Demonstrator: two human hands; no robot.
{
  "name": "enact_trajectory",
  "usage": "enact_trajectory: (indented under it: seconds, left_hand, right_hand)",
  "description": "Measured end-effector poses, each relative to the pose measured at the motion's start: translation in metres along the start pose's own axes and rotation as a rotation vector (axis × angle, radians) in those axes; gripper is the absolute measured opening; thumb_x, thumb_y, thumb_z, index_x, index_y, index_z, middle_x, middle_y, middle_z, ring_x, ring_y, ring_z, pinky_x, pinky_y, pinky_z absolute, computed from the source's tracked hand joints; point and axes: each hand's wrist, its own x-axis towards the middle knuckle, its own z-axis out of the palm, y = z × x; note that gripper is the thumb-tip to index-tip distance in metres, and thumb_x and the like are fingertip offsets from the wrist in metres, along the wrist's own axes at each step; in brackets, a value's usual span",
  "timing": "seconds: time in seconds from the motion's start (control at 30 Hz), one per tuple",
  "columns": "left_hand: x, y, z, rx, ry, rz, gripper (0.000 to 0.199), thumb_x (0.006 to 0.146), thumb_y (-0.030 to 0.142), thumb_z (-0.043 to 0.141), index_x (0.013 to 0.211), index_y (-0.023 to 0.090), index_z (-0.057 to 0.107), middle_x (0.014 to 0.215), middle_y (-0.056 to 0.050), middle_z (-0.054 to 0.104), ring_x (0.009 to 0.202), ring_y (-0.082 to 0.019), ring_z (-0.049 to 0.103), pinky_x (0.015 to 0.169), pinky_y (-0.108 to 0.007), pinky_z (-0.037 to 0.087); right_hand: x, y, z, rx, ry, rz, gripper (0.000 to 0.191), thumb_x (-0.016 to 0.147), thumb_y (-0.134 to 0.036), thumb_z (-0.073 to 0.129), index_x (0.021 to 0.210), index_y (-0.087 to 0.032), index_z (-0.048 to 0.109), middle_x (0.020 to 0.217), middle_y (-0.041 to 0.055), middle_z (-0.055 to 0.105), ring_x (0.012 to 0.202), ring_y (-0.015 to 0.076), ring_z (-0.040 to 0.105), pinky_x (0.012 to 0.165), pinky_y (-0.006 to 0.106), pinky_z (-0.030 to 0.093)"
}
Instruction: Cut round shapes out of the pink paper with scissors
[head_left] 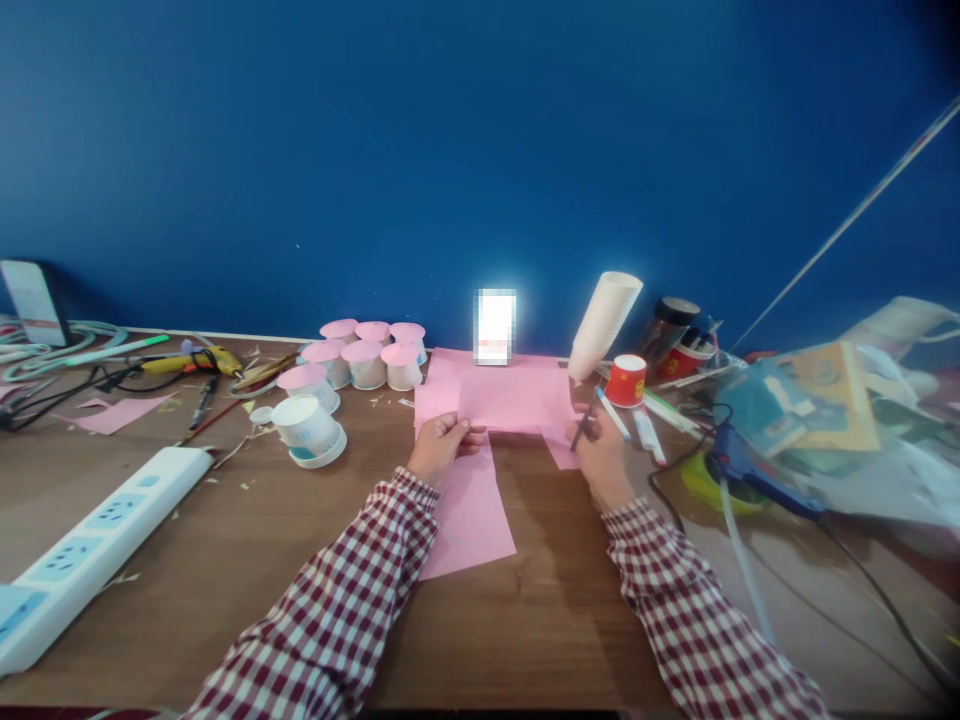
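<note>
Pink paper [517, 398] spans the gap between the two hands, above other pink pieces lying on the desk [517, 640]. The left hand [442, 447] pinches its left end between thumb and fingers, probably to keep the sheet level and taut. The right hand [602, 455] is closed around a dark pen [580, 430] beside the right end; the pen seems tucked in the grip so that the fingertips stay usable, though whether they also grip the paper cannot be told. A loose pink piece [472, 520] lies nearer the person, partly under the held sheet.

Seven paper cups with pink tops [363, 366] stand grouped to the left, apparently set aside so the tops are not crushed. Just in front, a bare white cup [300, 422] sits rim down, which should make it steady. A stack of white cups [606, 322] leans to the right, near a red cup [626, 384]. A yellow glue gun [191, 362] and a white power strip [97, 545] lie farther left.

The red cup bears yellow print and the white cup a pale blue mark, both too small to read. No brand is legible, and the bright screen [495, 325] against the wall is pixelated.
</note>
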Motion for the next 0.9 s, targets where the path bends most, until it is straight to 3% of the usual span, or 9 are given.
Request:
enact_trajectory:
  seconds: [0.13, 0.2, 0.37, 0.5, 0.63, 0.9]
  left_hand:
    - [0.005, -0.001, -0.003, -0.111, 0.063, -0.005, 0.015, 0.084, 0.007, 0.055, 0.07, 0.008, 0.059, 0.076, -0.013, 0.071, 0.055, -0.009, 0.064, 0.053, -0.018, 0.053]
    - [0.007, -0.001, -0.005, -0.186, 0.104, 0.0, 0.015, 0.083, 0.007, 0.057, 0.068, 0.009, 0.057, 0.076, -0.013, 0.071, 0.054, -0.008, 0.063, 0.053, -0.017, 0.053]
    - [0.009, 0.004, -0.007, -0.301, 0.18, 0.004, 0.017, 0.083, 0.006, 0.056, 0.067, 0.01, 0.054, 0.076, -0.011, 0.071, 0.053, -0.007, 0.062, 0.053, -0.016, 0.053]
    - [0.007, 0.009, -0.006, -0.347, 0.213, 0.002, 0.017, 0.085, 0.005, 0.053, 0.068, 0.009, 0.056, 0.074, -0.01, 0.07, 0.055, -0.007, 0.063, 0.053, -0.014, 0.052]
    - [0.004, 0.009, -0.004, -0.33, 0.176, -0.006, 0.015, 0.083, 0.007, 0.056, 0.069, 0.01, 0.056, 0.076, -0.011, 0.071, 0.056, -0.007, 0.063, 0.053, -0.015, 0.052]
    - [-0.001, 0.003, 0.002, -0.23, 0.066, -0.019, 0.013, 0.079, 0.011, 0.062, 0.068, 0.009, 0.057, 0.076, -0.013, 0.072, 0.053, -0.008, 0.063, 0.05, -0.016, 0.052]
  right_hand:
    - [-0.003, -0.003, 0.003, 0.07, -0.024, 0.058, 0.045, 0.068, -0.04, 0.07, 0.104, -0.016, 0.056, 0.073, 0.0016, 0.061, 0.064, 0.0151, 0.057, 0.053, 0.025, 0.046]
    - [-0.008, -0.007, 0.005, 0.077, -0.099, 0.074, 0.045, 0.069, -0.042, 0.07, 0.104, -0.017, 0.056, 0.069, -0.0007, 0.058, 0.061, 0.014, 0.055, 0.048, 0.023, 0.043]
    - [-0.025, -0.017, 0.011, 0.132, -0.46, 0.077, 0.037, 0.075, -0.04, 0.067, 0.103, -0.018, 0.057, 0.065, -0.004, 0.054, 0.056, 0.0108, 0.05, 0.048, 0.021, 0.039]
    - [-0.035, -0.021, 0.013, 0.023, -0.702, 0.104, 0.031, 0.077, -0.035, 0.066, 0.101, -0.016, 0.06, 0.067, -0.002, 0.057, 0.057, 0.0099, 0.051, 0.052, 0.022, 0.041]
    - [-0.037, -0.021, 0.015, -0.064, -0.745, 0.092, 0.031, 0.078, -0.036, 0.065, 0.1, -0.014, 0.063, 0.066, -0.0006, 0.059, 0.056, 0.0108, 0.052, 0.052, 0.023, 0.043]
    - [-0.035, -0.015, 0.016, 0.013, -0.712, 0.157, 0.035, 0.075, -0.038, 0.066, 0.101, -0.015, 0.062, 0.065, -0.0016, 0.057, 0.054, 0.0106, 0.053, 0.05, 0.023, 0.045]
